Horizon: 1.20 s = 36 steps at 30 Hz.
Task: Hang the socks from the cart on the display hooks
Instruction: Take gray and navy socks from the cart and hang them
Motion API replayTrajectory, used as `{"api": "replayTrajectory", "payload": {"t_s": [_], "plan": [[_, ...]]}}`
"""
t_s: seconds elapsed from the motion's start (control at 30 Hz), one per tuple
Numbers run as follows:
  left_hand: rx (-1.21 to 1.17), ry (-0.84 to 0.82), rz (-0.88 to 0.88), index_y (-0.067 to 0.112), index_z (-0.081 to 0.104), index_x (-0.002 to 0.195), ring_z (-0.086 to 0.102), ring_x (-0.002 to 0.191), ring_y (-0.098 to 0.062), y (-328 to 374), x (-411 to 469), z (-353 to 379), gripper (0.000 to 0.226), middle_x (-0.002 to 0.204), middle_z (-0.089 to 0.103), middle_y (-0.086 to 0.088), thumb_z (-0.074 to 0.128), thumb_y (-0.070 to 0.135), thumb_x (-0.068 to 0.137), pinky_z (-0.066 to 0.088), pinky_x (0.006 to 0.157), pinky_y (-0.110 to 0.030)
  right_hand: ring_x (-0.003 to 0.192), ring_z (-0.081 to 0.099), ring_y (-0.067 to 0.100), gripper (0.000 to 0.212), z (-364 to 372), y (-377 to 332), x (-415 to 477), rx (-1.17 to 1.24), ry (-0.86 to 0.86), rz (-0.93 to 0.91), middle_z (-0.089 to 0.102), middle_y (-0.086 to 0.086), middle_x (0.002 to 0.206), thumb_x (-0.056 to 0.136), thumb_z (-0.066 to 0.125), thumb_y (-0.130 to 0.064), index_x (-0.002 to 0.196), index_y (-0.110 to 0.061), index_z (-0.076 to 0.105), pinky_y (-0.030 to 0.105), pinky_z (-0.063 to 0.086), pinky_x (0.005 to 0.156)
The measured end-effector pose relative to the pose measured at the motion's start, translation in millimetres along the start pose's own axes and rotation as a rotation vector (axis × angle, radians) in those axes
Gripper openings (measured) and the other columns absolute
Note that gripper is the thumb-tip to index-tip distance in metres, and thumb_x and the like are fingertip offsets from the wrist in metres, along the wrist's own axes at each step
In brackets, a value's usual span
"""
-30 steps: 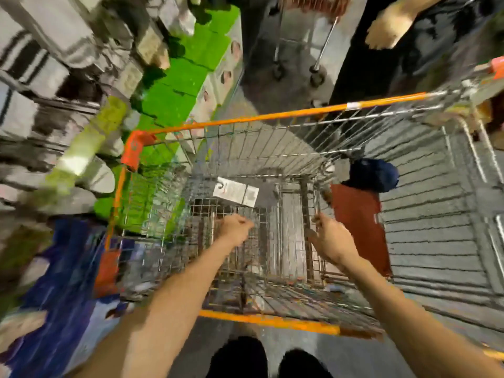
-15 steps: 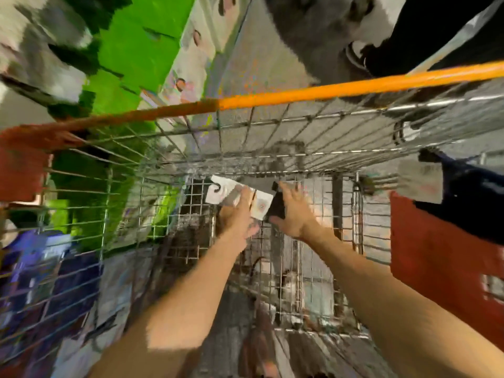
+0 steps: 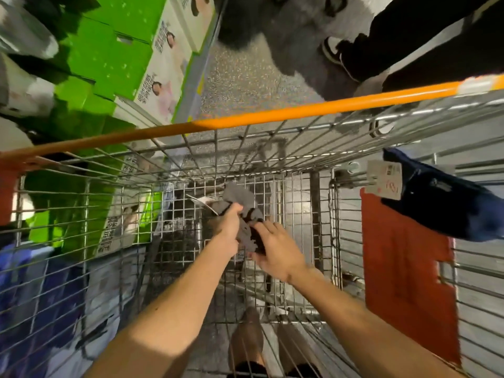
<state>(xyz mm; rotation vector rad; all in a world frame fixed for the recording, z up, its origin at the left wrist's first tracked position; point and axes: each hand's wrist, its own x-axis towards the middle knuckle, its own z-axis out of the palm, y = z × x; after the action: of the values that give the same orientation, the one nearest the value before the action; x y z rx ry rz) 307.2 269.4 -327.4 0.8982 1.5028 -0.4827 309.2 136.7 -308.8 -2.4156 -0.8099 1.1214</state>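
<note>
Head cam, looking straight down into the wire cart with the orange rim, both bare arms reaching in. The left hand has its fingers curled tight round the upper part of a bundle of grey socks, which sits low inside the cart, just above the mesh floor. The right hand is right beside it, fingers bent round the darker lower end of the same bundle, so both hands are clamped on it. A bit of white card tag pokes out to the left of the socks. Over on the right wall of the cart, navy socks hang draped with a paper label, over a red flap. Green boxes are stacked outside the cart on the left, and someone's shoe shows on the floor beyond the rim
</note>
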Motion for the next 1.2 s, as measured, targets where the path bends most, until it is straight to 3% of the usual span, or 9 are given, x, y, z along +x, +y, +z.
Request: {"api": "replayTrajectory", "payload": {"t_s": [0.1,0.23,0.37,0.53,0.67,0.77,0.87,1.03,1.2], "plan": [[0.046,-0.028,0.047,0.014,0.06,0.115,0.068,0.093,-0.026,1,-9,-13,0.053,0.104,0.07,-0.011,0.068,0.041,0.07,0.055,0.088,-0.042,0.114,0.05,0.027,0.061,-27,-6,-35,0.071,0.14,0.042,0.058,0.007,0.125,0.093,0.048,-0.057,0.136,-0.013,0.049,0.045,0.046,0.099],[0.102,-0.029,0.111,0.018,0.051,0.127,0.066,0.102,-0.028,5,-26,-17,0.084,0.115,0.067,-0.011,0.067,0.048,0.051,0.054,0.093,-0.049,0.107,0.049,0.026,0.035,-93,1,-95,-0.075,0.794,0.052,0.06,0.011,0.114,0.089,0.058,-0.031,0.116,-0.009,0.06,0.041,0.042,0.09],[0.11,0.137,0.199,0.02,0.039,0.13,0.062,0.111,-0.033,5,-41,-18,0.096,0.128,0.06,-0.014,0.066,0.054,0.045,0.052,0.096,-0.055,0.128,0.04,0.034,0.054,-154,27,-133,-0.376,1.118,0.394,0.053,0.018,0.133,0.08,0.073,-0.031,0.127,-0.011,0.054,0.048,0.031,0.096],[0.398,-0.067,0.21,0.014,0.034,0.145,0.046,0.131,-0.028,-11,-127,8,0.09,0.147,0.043,-0.008,0.071,0.051,0.073,0.038,0.11,-0.045,0.121,0.048,0.045,0.094,-181,45,-143,-0.286,0.706,0.713,0.053,0.027,0.13,0.078,0.08,-0.036,0.15,-0.002,0.032,0.056,0.041,0.092],[0.289,-0.273,0.142,0.027,0.03,0.144,0.053,0.121,-0.028,-11,-158,29,0.104,0.14,0.049,-0.008,0.073,0.047,0.052,0.044,0.105,-0.05,0.118,0.053,0.04,0.046,-182,46,-135,-0.269,0.513,0.79,0.061,0.02,0.123,0.094,0.064,-0.031,0.132,-0.006,0.056,0.05,0.045,0.095],[0.246,-0.386,0.125,0.017,0.043,0.131,0.059,0.11,-0.031,0,-176,42,0.065,0.124,0.059,-0.014,0.072,0.029,0.074,0.047,0.101,-0.047,0.122,0.045,0.039,0.039,-184,47,-135,-0.193,0.471,0.707,0.054,0.02,0.129,0.097,0.058,-0.029,0.129,-0.008,0.06,0.048,0.039,0.098],[0.219,-0.465,0.127,0.012,0.062,0.094,0.063,0.087,-0.028,2,-182,41,0.008,0.09,0.068,-0.012,0.062,0.01,0.087,0.05,0.087,-0.039,0.115,0.052,0.039,0.033,-185,42,-144,0.265,0.524,0.595,0.058,0.026,0.124,0.094,0.061,-0.023,0.117,0.001,0.062,0.042,0.042,0.094],[0.06,-0.618,0.024,0.007,0.064,0.094,0.06,0.084,-0.028,5,-204,19,0.019,0.091,0.066,-0.012,0.062,0.005,0.075,0.047,0.08,-0.035,0.065,0.056,0.021,0.033,-187,12,-178,1.082,0.515,0.425,0.061,0.013,0.072,0.062,0.067,-0.033,0.083,-0.007,0.066,0.026,0.044,0.059],[-0.076,-0.761,0.11,0.009,0.063,0.099,0.062,0.086,-0.026,13,-253,-19,0.033,0.09,0.069,-0.011,0.065,0.013,0.067,0.047,0.087,-0.037,0.067,0.057,0.014,0.03,-190,-23,-199,1.294,0.375,0.235,0.058,0.009,0.081,0.056,0.071,-0.027,0.082,-0.014,0.064,0.014,0.044,0.051]]}}
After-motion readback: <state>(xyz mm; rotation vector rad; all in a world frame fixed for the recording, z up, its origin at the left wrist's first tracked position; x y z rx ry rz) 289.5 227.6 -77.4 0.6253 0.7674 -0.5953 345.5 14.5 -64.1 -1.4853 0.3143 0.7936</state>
